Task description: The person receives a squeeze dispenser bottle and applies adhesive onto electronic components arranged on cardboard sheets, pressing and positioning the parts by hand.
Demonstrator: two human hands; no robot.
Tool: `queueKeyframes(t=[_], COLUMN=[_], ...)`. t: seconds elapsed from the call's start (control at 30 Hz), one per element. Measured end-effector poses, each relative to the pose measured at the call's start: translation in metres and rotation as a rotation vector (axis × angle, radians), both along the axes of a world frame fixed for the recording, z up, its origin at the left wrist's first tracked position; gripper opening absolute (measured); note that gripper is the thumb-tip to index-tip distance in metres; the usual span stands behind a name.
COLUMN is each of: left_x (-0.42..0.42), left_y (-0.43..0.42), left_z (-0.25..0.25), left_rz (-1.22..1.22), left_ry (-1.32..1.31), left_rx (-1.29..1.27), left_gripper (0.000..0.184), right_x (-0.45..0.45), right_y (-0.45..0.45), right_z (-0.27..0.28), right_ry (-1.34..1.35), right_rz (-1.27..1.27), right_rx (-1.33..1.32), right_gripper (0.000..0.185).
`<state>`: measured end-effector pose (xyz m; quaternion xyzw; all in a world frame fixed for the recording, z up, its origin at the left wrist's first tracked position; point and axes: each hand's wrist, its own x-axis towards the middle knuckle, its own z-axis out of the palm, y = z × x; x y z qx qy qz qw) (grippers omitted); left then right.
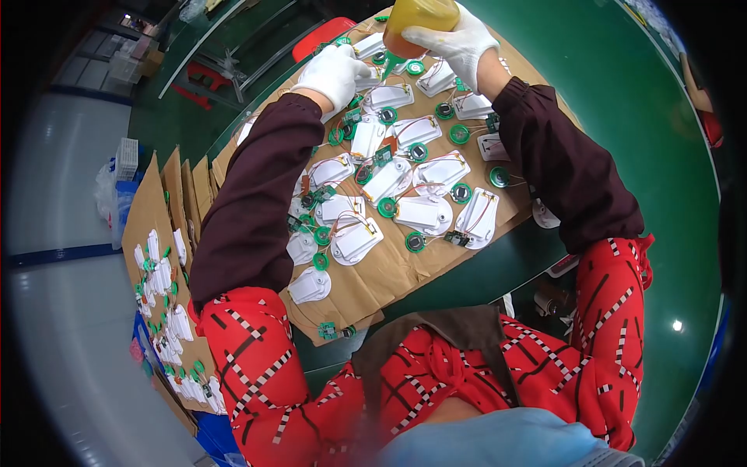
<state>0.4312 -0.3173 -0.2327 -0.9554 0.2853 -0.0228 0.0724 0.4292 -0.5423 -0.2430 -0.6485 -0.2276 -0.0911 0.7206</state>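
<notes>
In a white glove, my right hand grips a squeeze bottle of amber liquid. The bottle is tilted, its green nozzle pointing down at the parts on the cardboard. My left hand, also gloved, has its fingers curled in at the far left of the cardboard, beside a white plastic casing. What those fingers hold, if anything, is hidden. Around both hands lie white casings with thin wires, round green-rimmed parts and small green circuit boards.
Beneath the parts is a brown cardboard sheet on a green table. More cardboard sheets carrying similar casings lean at the left. A red stool stands beyond the table. Another person's arm shows at the right edge.
</notes>
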Motion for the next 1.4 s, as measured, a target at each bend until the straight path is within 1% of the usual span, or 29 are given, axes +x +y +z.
queueKeyframes(t=[0.07, 0.13, 0.17, 0.2, 0.27, 0.33, 0.4, 0.47, 0.53, 0.57, 0.6, 0.7, 0.73, 0.77, 0.87, 0.93, 1.0, 1.03, 1.07, 1.13, 1.17, 1.2, 1.27, 1.33, 1.4], left_x=[-0.001, -0.003, -0.005, -0.006, -0.008, -0.009, -0.007, -0.010, -0.012, -0.019, -0.022, -0.014, -0.013, -0.013, -0.004, 0.014, 0.025, 0.031, 0.035, 0.040, 0.043, 0.049, 0.056, 0.060, 0.059], left_y=[0.001, 0.002, 0.000, -0.001, 0.001, 0.004, 0.005, 0.001, 0.000, -0.005, -0.010, -0.012, -0.015, -0.018, -0.033, -0.039, -0.053, -0.060, -0.071, -0.086, -0.087, -0.086, -0.083, -0.081, -0.079], left_z=[-0.003, -0.003, -0.002, -0.002, -0.004, -0.006, -0.006, 0.002, 0.006, 0.017, 0.024, 0.034, 0.036, 0.040, 0.044, 0.034, 0.027, 0.023, 0.018, 0.010, 0.006, 0.002, -0.002, -0.004, -0.007], left_rz=[-0.013, -0.025, -0.019, -0.014, -0.039, -0.067, -0.052, -0.041, 0.059, 0.092, 0.163, 0.132, 0.166, 0.202, 0.242, 0.261, 0.287, 0.332, 0.450, 0.551, 0.558, 0.557, 0.532, 0.523, 0.471], left_ry=[-0.012, -0.028, -0.029, -0.031, -0.043, -0.057, -0.020, -0.015, 0.065, 0.054, 0.051, 0.033, 0.019, 0.003, 0.043, 0.086, 0.112, 0.130, 0.125, 0.097, 0.092, 0.094, 0.102, 0.131, 0.076], left_rx=[-0.017, -0.031, -0.002, 0.027, 0.027, 0.025, 0.051, 0.035, -0.096, -0.149, -0.123, -0.144, -0.156, -0.168, -0.195, -0.163, -0.106, -0.029, -0.032, 0.085, 0.099, 0.104, 0.091, 0.078, 0.053], left_gripper=[0.031, 0.031, 0.032, 0.032, 0.032, 0.031, 0.034, 0.032, 0.031, 0.028, 0.028, 0.027, 0.026, 0.026, 0.025, 0.025, 0.026, 0.029, 0.034, 0.039, 0.041, 0.041, 0.039, 0.036, 0.030], right_x=[0.000, 0.002, -0.002, 0.006, 0.004, -0.013, -0.052, -0.075, -0.086, -0.092, -0.096, -0.103, -0.103, -0.098, -0.093, -0.093, -0.092, -0.090, -0.085, -0.080, -0.078, -0.073, -0.057, -0.049, -0.042], right_y=[-0.001, -0.009, -0.014, -0.025, -0.044, -0.067, -0.080, -0.096, -0.102, -0.103, -0.103, -0.099, -0.098, -0.096, -0.093, -0.090, -0.083, -0.078, -0.079, -0.078, -0.076, -0.072, -0.062, -0.060, -0.059], right_z=[0.000, 0.009, 0.018, 0.025, 0.034, 0.056, 0.085, 0.090, 0.092, 0.095, 0.097, 0.101, 0.102, 0.106, 0.117, 0.113, 0.105, 0.102, 0.098, 0.090, 0.091, 0.090, 0.080, 0.071, 0.064], right_ry=[0.024, -0.107, -0.065, -0.136, -0.085, -0.155, -0.106, -0.187, -0.192, -0.194, -0.196, -0.209, -0.213, -0.270, -0.307, -0.318, -0.395, -0.226, -0.222, -0.180, -0.093, -0.096, -0.244, -0.192, -0.147], right_rz=[-0.002, -0.131, -0.089, -0.104, -0.234, -0.272, -0.309, -0.408, -0.417, -0.419, -0.421, -0.412, -0.405, -0.343, -0.359, -0.345, -0.223, -0.229, -0.204, -0.239, -0.289, -0.263, -0.202, -0.223, -0.243], right_rx=[0.007, -0.063, 0.055, -0.020, 0.149, 0.259, 0.366, 0.463, 0.498, 0.533, 0.572, 0.694, 0.735, 0.747, 0.718, 0.725, 0.695, 0.764, 0.663, 0.519, 0.462, 0.487, 0.576, 0.562, 0.546], right_gripper=[0.050, 0.052, 0.054, 0.055, 0.053, 0.047, 0.040, 0.036, 0.036, 0.036, 0.036, 0.035, 0.035, 0.035, 0.034, 0.035, 0.035, 0.035, 0.034, 0.036, 0.039, 0.043, 0.048, 0.050, 0.053])
